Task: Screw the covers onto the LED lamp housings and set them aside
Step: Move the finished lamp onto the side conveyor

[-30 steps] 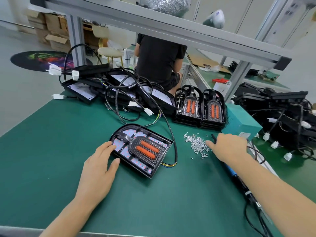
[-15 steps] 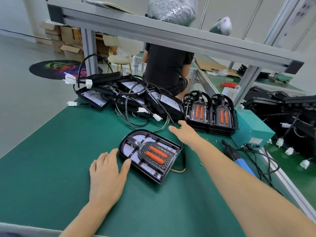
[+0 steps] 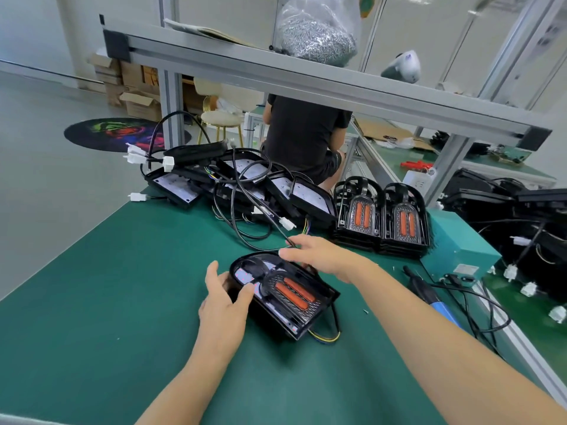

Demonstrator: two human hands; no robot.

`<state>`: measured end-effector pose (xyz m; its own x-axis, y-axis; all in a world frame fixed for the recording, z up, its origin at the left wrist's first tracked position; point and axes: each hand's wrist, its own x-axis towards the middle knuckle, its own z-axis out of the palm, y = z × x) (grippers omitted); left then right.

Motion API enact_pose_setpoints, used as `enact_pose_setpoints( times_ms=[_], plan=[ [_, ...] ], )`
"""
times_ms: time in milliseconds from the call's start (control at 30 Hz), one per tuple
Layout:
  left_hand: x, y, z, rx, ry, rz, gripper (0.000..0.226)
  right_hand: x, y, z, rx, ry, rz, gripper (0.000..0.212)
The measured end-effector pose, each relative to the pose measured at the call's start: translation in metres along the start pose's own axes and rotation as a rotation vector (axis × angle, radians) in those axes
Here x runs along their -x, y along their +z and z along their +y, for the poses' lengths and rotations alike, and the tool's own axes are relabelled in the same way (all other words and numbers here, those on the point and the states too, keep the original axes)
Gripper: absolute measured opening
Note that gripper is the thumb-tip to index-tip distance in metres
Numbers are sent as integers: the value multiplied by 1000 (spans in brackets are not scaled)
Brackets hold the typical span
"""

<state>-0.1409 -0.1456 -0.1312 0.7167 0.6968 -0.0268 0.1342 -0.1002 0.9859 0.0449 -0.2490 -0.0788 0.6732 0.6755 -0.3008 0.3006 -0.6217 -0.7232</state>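
Black LED lamp housing with a clear cover and two orange strips [image 3: 283,297] sits tilted at the frame's centre on the green bench mat [image 3: 92,302], its far edge raised. The left hand [image 3: 222,305] grips its near-left rim, thumb curled over the top. The right hand [image 3: 319,256] lies across its far edge, fingers nearly straight; whether they hold it, I cannot tell. A blue-handled electric screwdriver [image 3: 429,297] lies to the right.

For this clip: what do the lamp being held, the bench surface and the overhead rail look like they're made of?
Lamp: seemingly molded black plastic, semi-gloss housing under a clear textured cover; orange strips inside look like translucent plastic or silicone.
Bench surface: matte green mat, probably rubber or vinyl; no glare, uniform colour.
Rail: likely extruded aluminium, satin silver with grooved slots and black end caps.
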Motion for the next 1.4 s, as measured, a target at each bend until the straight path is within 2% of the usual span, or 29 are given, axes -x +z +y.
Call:
enact_pose_setpoints(
  times_ms=[67,167,233,367,533,667,800,867,933,1000,1033,1100,1133,1200,1400],
  plan=[
    [-4,6,5,191,-56,-31,77,4,3,4,2,9,-43,76],
    [-14,14,9,397,-156,22,81,9,5,11,-74,9,-39,59],
    [-18,19,10,490,-195,69,74,13,5,14,-139,6,-13,62],
    [-19,24,11,593,-160,124,62,26,8,22,-208,-14,-8,71],
    [-24,28,19,677,-66,64,54,48,20,31,-454,-35,64,70],
    [-30,27,26,590,48,-88,50,58,28,37,-672,-73,89,44],
    [-45,15,38,394,233,-219,35,69,29,45,-675,-172,212,26],
    [-65,7,46,70,403,-138,46,75,26,48,-569,-248,268,21],
    [-89,3,55,-400,608,-21,71,81,23,47,-477,-329,273,21],
    [-111,3,65,-846,725,33,81,86,20,43,-389,-392,260,25],
    [-121,4,68,-1026,749,23,78,88,18,42,-357,-418,251,27],
    [-137,3,69,-1233,733,-51,55,93,16,41,-330,-452,237,30],
    [-143,2,71,-1246,697,-79,41,95,15,41,-332,-460,240,31],
    [-150,-1,74,-1123,632,-77,27,97,11,42,-358,-469,270,31],
    [-138,1,100,-623,796,90,19,92,5,38,-536,-480,434,28]
  ],
)
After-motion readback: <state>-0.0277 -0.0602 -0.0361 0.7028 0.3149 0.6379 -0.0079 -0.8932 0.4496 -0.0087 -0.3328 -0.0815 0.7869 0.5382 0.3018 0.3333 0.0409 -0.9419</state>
